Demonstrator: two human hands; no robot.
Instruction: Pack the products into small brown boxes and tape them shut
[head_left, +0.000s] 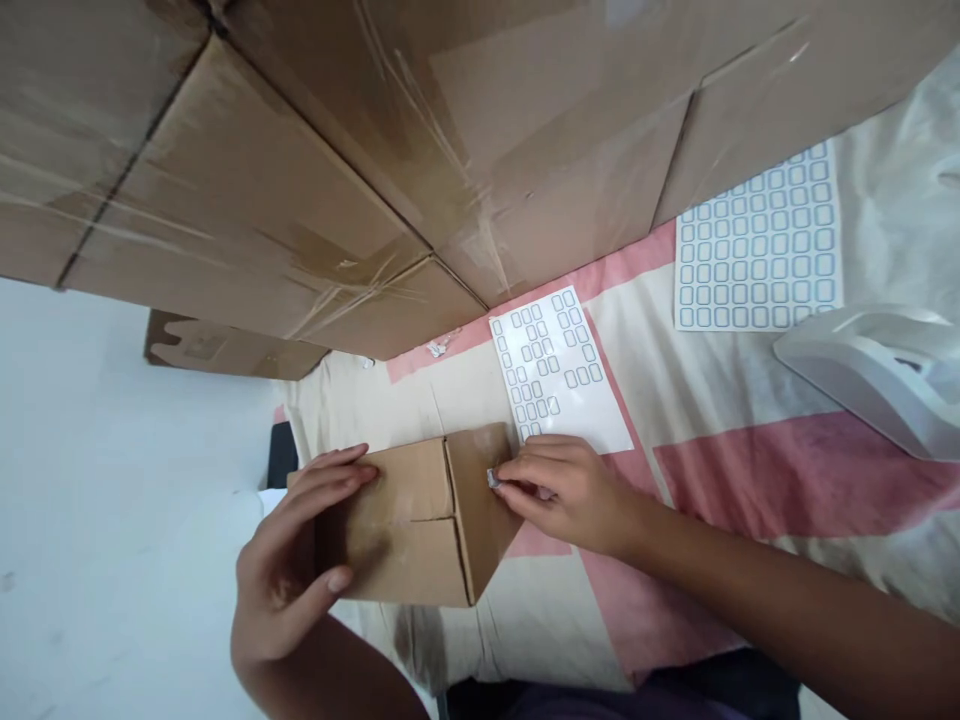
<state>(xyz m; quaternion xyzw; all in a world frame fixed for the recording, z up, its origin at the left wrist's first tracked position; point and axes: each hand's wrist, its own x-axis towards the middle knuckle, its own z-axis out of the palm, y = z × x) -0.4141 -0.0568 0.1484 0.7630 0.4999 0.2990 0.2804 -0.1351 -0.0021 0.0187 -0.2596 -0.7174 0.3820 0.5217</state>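
A small brown cardboard box (405, 490) sits on a pink-and-cream cloth (739, 490), in front of larger taped cartons (525, 150) and just beside a label sheet (596, 425) with many gaps among its blue-outlined labels. The left hand (274, 575) lies spread over the box's left part, thumb and fingers apart, fingertips touching its upper face. The right hand (566, 490) has thumb and fingertips together, pinching a small label (493, 479) at the box's right end face; whether the label touches the cardboard, I cannot tell.

The box looks fairly light and stiff, though its panels may dent under hard pressure; its contents are hidden. Opposite edges near the left end should give the steadiest hold, leaving the right face free. The label is likely thin, limp and tacky, easily creased, so best held by its extreme edge. A 2nd, fuller sheet (757, 250) lies well apart, near a white plastic device (885, 370).
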